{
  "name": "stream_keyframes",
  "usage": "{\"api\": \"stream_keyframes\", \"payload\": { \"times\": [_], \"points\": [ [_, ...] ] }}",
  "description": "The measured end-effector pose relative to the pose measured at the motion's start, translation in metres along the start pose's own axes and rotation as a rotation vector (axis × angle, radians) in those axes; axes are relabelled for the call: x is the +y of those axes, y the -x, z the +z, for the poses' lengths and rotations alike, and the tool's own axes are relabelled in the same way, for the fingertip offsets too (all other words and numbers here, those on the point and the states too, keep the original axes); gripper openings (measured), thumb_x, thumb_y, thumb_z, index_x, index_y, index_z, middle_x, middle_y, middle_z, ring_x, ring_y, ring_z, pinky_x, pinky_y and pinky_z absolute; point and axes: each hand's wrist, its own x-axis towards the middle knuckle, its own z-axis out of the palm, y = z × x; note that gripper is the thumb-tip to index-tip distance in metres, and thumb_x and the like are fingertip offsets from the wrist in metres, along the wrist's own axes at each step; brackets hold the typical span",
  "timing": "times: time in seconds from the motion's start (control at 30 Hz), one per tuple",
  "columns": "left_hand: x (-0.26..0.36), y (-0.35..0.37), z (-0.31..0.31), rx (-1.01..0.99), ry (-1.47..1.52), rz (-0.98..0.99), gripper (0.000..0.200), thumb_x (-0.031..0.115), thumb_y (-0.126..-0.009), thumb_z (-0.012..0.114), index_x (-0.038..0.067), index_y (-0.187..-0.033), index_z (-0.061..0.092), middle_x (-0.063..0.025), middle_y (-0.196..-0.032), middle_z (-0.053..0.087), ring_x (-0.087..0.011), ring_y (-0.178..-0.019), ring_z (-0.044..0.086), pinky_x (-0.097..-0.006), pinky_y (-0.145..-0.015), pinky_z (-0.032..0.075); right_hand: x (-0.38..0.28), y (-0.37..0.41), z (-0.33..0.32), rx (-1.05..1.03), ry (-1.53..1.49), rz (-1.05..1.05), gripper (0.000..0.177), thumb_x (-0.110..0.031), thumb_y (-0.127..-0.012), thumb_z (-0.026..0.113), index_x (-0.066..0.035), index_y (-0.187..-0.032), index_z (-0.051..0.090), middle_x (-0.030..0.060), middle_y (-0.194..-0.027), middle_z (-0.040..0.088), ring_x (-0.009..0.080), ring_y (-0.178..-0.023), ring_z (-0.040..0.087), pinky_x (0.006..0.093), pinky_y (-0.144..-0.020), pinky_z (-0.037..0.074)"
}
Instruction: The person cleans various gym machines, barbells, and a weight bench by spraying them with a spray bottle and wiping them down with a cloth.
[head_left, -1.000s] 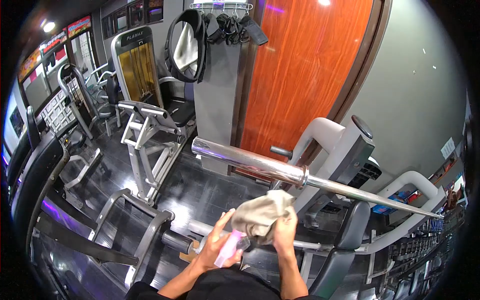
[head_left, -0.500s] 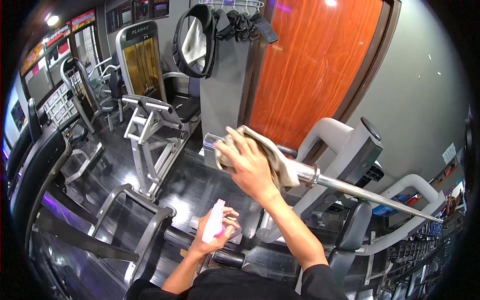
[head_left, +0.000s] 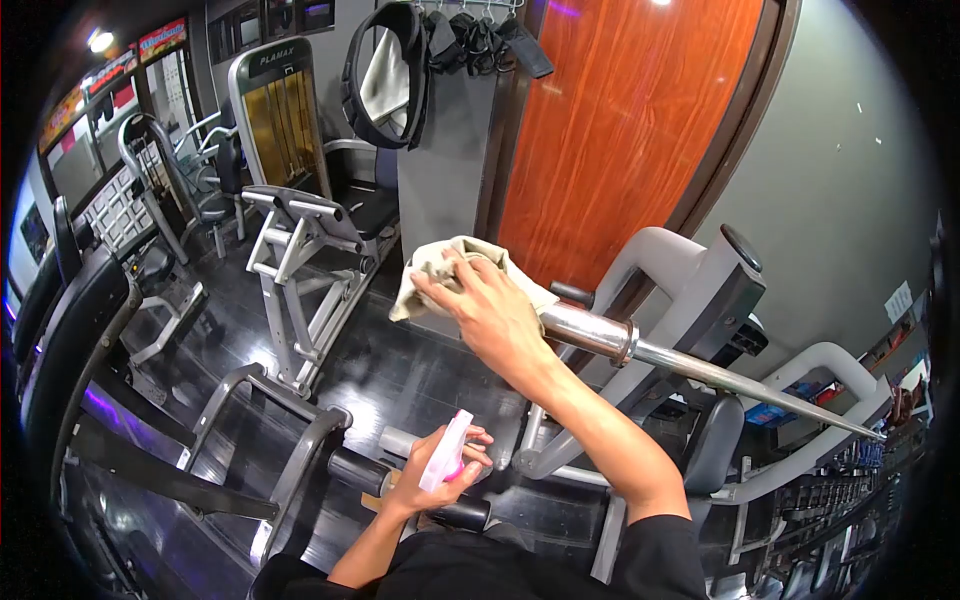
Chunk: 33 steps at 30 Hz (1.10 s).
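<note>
A beige cloth is draped over the near end of a barbell. My right hand presses on the cloth from above, its fingers curved over it and the bar's tip hidden beneath. The barbell's chrome sleeve and collar show to the right of the cloth, and its thinner shaft runs away to the right. Lower down, my left hand grips a spray bottle with a white and pink head; most of the bottle's body is hidden by the hand.
Padded rollers and a grey metal frame stand close below and left. A grey machine arm rises behind the barbell. Farther back are a weight-stack machine, a wooden door and a hanging belt. Dumbbell racks line the right.
My right hand has slid the cloth left along the sleeve to the barbell's end, uncovering more of the sleeve. My left hand with the spray bottle has shifted slightly right and tilted.
</note>
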Motion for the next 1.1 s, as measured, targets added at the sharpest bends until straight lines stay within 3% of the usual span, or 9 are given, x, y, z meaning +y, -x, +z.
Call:
{"api": "stream_keyframes", "payload": {
  "times": [0.27, 0.53, 0.6, 0.67, 0.77, 0.8, 0.87, 0.97, 1.1],
  "points": [
    [-0.003, 0.001, -0.006, 0.008, 0.042, -0.008, 0.048, -0.006, -0.082, 0.062, -0.007, -0.128, 0.047, -0.0196, -0.109, 0.063, -0.0232, -0.088, 0.071, -0.0333, -0.077, 0.056, 0.014, 0.067, -0.063, -0.107, 0.141, 0.004, 0.032, -0.008, -0.074, 0.063, -0.014, -0.104, 0.072, 0.0087, -0.129, 0.055, 0.0268, -0.114, 0.053, 0.0391, -0.097, 0.046],
    [-0.009, -0.003, -0.012, 0.033, 0.063, -0.028, 0.042, -0.006, -0.083, 0.059, -0.007, -0.124, 0.048, -0.0187, -0.108, 0.063, -0.0247, -0.088, 0.071, -0.0337, -0.079, 0.056, 0.029, 0.133, -0.107, -0.122, 0.272, 0.196, 0.046, -0.001, -0.062, 0.065, -0.017, -0.104, 0.074, 0.0053, -0.124, 0.059, 0.0281, -0.118, 0.052, 0.0433, -0.104, 0.043],
    [-0.011, -0.002, -0.016, -0.011, 0.017, -0.081, 0.044, -0.001, -0.087, 0.059, -0.004, -0.129, 0.043, -0.0215, -0.11, 0.059, -0.0291, -0.093, 0.07, -0.0424, -0.089, 0.054, 0.03, 0.143, -0.108, -0.096, 0.308, 0.239, 0.042, -0.001, -0.061, 0.066, -0.016, -0.099, 0.075, 0.005, -0.122, 0.06, 0.0283, -0.118, 0.052, 0.0445, -0.104, 0.043],
    [-0.011, -0.004, -0.013, 0.026, 0.042, -0.072, 0.043, -0.002, -0.085, 0.06, -0.005, -0.126, 0.046, -0.0198, -0.108, 0.062, -0.0268, -0.09, 0.071, -0.0383, -0.084, 0.055, 0.028, 0.137, -0.109, -0.046, 0.284, 0.223, 0.034, 0.001, -0.059, 0.064, -0.012, -0.09, 0.073, 0.0065, -0.11, 0.062, 0.0286, -0.11, 0.055, 0.0421, -0.095, 0.049],
    [-0.008, -0.004, -0.018, 0.078, 0.021, -0.047, 0.042, -0.003, -0.084, 0.061, -0.005, -0.124, 0.049, -0.0178, -0.106, 0.066, -0.0246, -0.087, 0.072, -0.0346, -0.08, 0.055, 0.025, 0.111, -0.117, -0.063, 0.137, 0.524, 0.026, 0.003, -0.061, 0.056, -0.008, -0.081, 0.066, 0.0097, -0.089, 0.057, 0.0304, -0.094, 0.058, 0.0406, -0.073, 0.05],
    [-0.007, -0.005, -0.02, 0.09, -0.017, -0.027, 0.042, -0.001, -0.084, 0.061, -0.004, -0.124, 0.049, -0.0175, -0.106, 0.066, -0.0245, -0.086, 0.072, -0.035, -0.08, 0.055, 0.033, 0.104, -0.116, -0.062, 0.136, 0.525, 0.026, 0.003, -0.061, 0.056, -0.008, -0.081, 0.066, 0.0097, -0.089, 0.057, 0.0304, -0.094, 0.058, 0.0406, -0.073, 0.05],
    [-0.01, -0.005, -0.025, 0.083, -0.043, -0.017, 0.042, 0.0, -0.085, 0.061, -0.003, -0.124, 0.049, -0.0175, -0.106, 0.066, -0.0244, -0.086, 0.072, -0.0351, -0.08, 0.055, 0.048, 0.089, -0.112, 0.313, -0.326, 0.566, 0.034, 0.009, -0.061, 0.049, -0.005, -0.086, 0.066, 0.0117, -0.09, 0.058, 0.0319, -0.092, 0.059, 0.0374, -0.079, 0.05],
    [-0.006, -0.006, -0.027, 0.086, -0.056, -0.026, 0.042, 0.001, -0.085, 0.062, -0.003, -0.124, 0.049, -0.0174, -0.105, 0.067, -0.0241, -0.086, 0.072, -0.0352, -0.08, 0.055, 0.056, 0.052, -0.1, 0.548, -0.43, 0.45, 0.042, 0.014, -0.063, 0.043, -0.002, -0.094, 0.066, 0.0149, -0.098, 0.061, 0.0313, -0.098, 0.06, 0.0351, -0.091, 0.046],
    [-0.008, -0.004, -0.034, 0.021, -0.13, -0.02, 0.045, 0.0, -0.087, 0.058, -0.002, -0.129, 0.043, -0.0213, -0.107, 0.063, -0.0275, -0.09, 0.071, -0.0399, -0.088, 0.053, 0.064, 0.029, -0.06, 0.237, -0.52, 0.342, 0.041, 0.008, -0.073, 0.052, -0.008, -0.108, 0.065, 0.0161, -0.105, 0.062, 0.0316, -0.105, 0.06, 0.0392, -0.094, 0.047]
  ]
}}
